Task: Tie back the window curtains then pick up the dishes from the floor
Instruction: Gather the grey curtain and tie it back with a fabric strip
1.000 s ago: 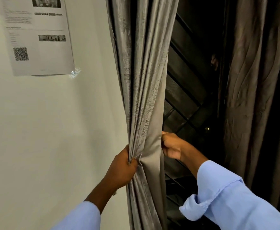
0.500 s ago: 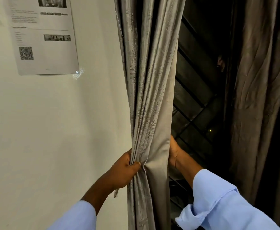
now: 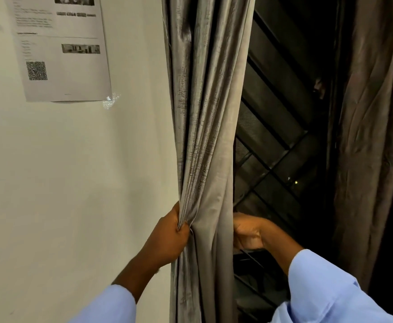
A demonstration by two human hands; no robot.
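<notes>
Fingers of two hands, left hand [image 3: 167,238] and right hand [image 3: 245,231], clamp one gathered grey curtain [image 3: 204,136]; a second curtain [image 3: 375,136] hangs right of it.

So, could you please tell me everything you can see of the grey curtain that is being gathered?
The grey curtain hangs beside the wall, left of the dark window grille. Its fabric looks woven with a slight sheen, bunched into vertical folds that narrow toward the hands. The left hand pinches its left folds in a tight grip; the right hand curls round its right edge from behind. No tie shows.

left hand [image 3: 167,238] fisted, right hand [image 3: 246,231] curled, forearms raised.
</notes>
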